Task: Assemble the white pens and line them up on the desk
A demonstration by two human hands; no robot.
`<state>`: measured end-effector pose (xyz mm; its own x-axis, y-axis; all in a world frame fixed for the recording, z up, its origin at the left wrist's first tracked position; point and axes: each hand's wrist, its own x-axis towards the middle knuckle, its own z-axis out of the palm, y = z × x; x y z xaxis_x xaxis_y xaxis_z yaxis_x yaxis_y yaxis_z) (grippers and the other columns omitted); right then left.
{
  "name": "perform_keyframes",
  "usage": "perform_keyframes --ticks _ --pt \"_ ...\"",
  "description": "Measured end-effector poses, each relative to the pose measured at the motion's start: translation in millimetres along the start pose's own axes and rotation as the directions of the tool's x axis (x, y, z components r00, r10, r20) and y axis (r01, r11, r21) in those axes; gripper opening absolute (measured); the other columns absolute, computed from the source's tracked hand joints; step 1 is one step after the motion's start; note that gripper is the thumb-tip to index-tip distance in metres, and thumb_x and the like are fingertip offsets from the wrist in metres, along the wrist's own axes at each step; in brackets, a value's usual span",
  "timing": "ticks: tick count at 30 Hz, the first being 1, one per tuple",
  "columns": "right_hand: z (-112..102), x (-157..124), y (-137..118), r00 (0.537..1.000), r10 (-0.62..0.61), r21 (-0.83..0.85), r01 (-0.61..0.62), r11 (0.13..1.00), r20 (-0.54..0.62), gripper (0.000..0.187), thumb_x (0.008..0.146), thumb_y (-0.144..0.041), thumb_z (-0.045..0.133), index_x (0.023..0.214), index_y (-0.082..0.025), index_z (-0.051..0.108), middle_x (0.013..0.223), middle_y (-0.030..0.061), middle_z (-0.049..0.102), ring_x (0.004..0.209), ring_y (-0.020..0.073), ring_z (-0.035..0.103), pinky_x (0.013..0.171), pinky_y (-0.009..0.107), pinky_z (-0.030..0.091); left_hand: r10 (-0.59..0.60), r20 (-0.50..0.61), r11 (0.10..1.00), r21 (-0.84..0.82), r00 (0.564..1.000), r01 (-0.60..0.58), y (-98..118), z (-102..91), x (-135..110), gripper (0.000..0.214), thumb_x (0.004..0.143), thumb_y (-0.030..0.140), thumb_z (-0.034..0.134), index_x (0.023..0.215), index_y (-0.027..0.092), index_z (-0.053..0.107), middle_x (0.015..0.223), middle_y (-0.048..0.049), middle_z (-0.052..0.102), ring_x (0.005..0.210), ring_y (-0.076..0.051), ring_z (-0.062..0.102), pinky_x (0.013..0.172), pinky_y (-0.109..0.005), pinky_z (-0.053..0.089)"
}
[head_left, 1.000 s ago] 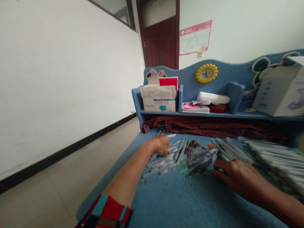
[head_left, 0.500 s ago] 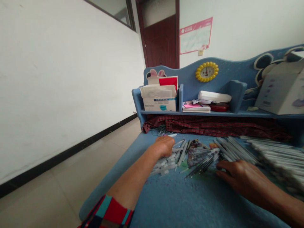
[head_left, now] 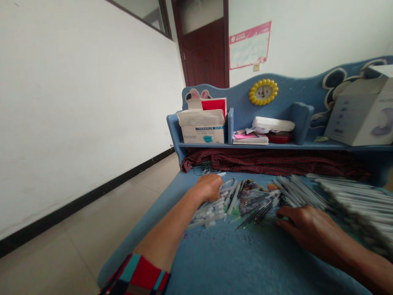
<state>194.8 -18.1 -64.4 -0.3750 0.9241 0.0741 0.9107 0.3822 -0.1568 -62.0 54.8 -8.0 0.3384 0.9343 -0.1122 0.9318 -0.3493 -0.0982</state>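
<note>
My left hand is closed, its fingers curled down at the far side of a heap of short translucent white plastic pieces. Whatever its fingertips hold is hidden from view. My right hand hovers low over the table, thumb and index finger apart, and I see nothing between them. Just left of it lies a fanned pile of thin dark sticks like pen refills. Beyond its fingers are grey-white pen-like sticks in a loose bundle. Several longer whitish sticks are stacked at the right, blurred.
The blue table has a raised back shelf holding a mask box, papers, a red tin and a large white box. Checked cloth lies beneath the shelf. A wall stands at the left.
The whole view has shifted slightly, so things sit a little further left. Both hands keep almost the same places and poses over the piles.
</note>
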Motion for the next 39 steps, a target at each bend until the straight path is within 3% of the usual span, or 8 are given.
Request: perform_keyframes --ticks 8,13,20,29,32,35,37,39 --pt "2.6 0.3 -4.1 0.989 -0.073 -0.018 0.071 0.997 -0.129 0.022 0.087 -0.032 0.041 0.078 -0.025 0.059 0.061 -0.0009 0.065 0.059 0.0179 0.064 0.05 0.027 0.031 0.084 -0.092 0.951 -0.289 0.992 -0.107 -15.4 -22.8 -5.5 0.006 0.058 0.015 0.058 0.063 0.016 0.055 0.057 0.005 0.051 0.056 -0.01 0.049 0.049 -0.019 0.032" --pt "-1.1 1.7 -14.4 0.892 -0.252 -0.034 0.259 0.965 -0.375 0.018 0.088 -0.022 0.043 0.094 -0.021 0.059 0.071 0.0008 0.066 0.058 0.0138 0.059 0.052 0.026 0.031 0.167 -0.106 0.603 -0.775 0.98 -0.187 -8.8 -26.9 -11.1 0.01 0.057 0.015 0.062 0.064 0.013 0.055 0.054 0.0063 0.049 0.051 -0.008 0.044 0.049 -0.02 0.031" --pt "-26.0 11.2 -39.1 0.669 -0.481 -0.232 0.431 0.872 -0.567 0.022 0.086 -0.008 0.041 0.098 -0.016 0.057 0.063 0.0009 0.056 0.059 0.0158 0.049 0.058 0.029 0.032 0.243 -0.032 0.212 -0.973 0.969 -0.085 19.6 -22.6 -13.9 0.014 0.053 0.013 0.065 0.065 0.012 0.058 0.059 0.0026 0.057 0.052 -0.008 0.047 0.05 -0.02 0.031" --pt "-25.3 22.8 -45.2 0.585 -0.551 -0.318 0.459 0.83 -0.595 0.022 0.088 -0.013 0.04 0.08 -0.014 0.061 0.063 0.0034 0.054 0.059 0.0168 0.045 0.062 0.032 0.035 0.324 0.008 -0.002 -1.0 0.946 0.01 40.3 -14.7 -15.4 0.016 0.05 0.009 0.065 0.064 0.012 0.058 0.056 0.0018 0.057 0.047 -0.006 0.044 0.044 -0.018 0.025" --pt "-20.8 23.1 -39.8 0.632 -0.432 -0.136 0.461 0.877 -0.643 0.023 0.087 -0.014 0.041 0.081 -0.015 0.063 0.064 0.0038 0.056 0.061 0.0161 0.049 0.065 0.031 0.038 0.311 0.013 -0.02 -1.0 0.95 0.021 37.6 -14.9 -13.4 0.015 0.052 0.013 0.067 0.065 0.013 0.058 0.058 -0.0003 0.06 0.046 -0.007 0.046 0.041 -0.017 0.024" --pt "-23.8 23.3 -35.3 0.782 -0.095 0.375 0.397 0.838 -0.616 0.017 0.084 -0.019 0.049 0.08 -0.016 0.065 0.067 0.0035 0.061 0.063 0.0143 0.054 0.061 0.026 0.04 0.272 0.001 0.024 -1.0 0.962 -0.006 36.7 -14.5 -11.6 0.014 0.057 0.017 0.067 0.067 0.013 0.059 0.062 -0.0025 0.063 0.049 -0.007 0.048 0.042 -0.017 0.028" --pt "-30.0 23.5 -31.9 0.877 0.136 0.741 0.295 0.603 -0.46 0.016 0.081 -0.025 0.055 0.072 -0.015 0.065 0.063 0.0023 0.062 0.055 0.012 0.054 0.054 0.024 0.041 0.261 0.008 0.074 -0.997 0.965 -0.011 39.3 -13.8 -11.4 0.013 0.059 0.018 0.067 0.069 0.012 0.06 0.062 -0.0027 0.064 0.048 -0.007 0.048 0.042 -0.017 0.03" --pt "-37.0 23.7 -26.7 0.919 0.249 0.924 0.222 0.312 -0.305 0.022 0.079 -0.031 0.058 0.065 -0.014 0.063 0.058 0.0022 0.062 0.049 0.0102 0.052 0.049 0.022 0.039 0.266 0.026 0.114 -0.993 0.964 -0.005 44.0 -13.1 -12.0 0.014 0.06 0.018 0.067 0.07 0.012 0.061 0.063 -0.0026 0.064 0.049 -0.007 0.048 0.043 -0.017 0.031"
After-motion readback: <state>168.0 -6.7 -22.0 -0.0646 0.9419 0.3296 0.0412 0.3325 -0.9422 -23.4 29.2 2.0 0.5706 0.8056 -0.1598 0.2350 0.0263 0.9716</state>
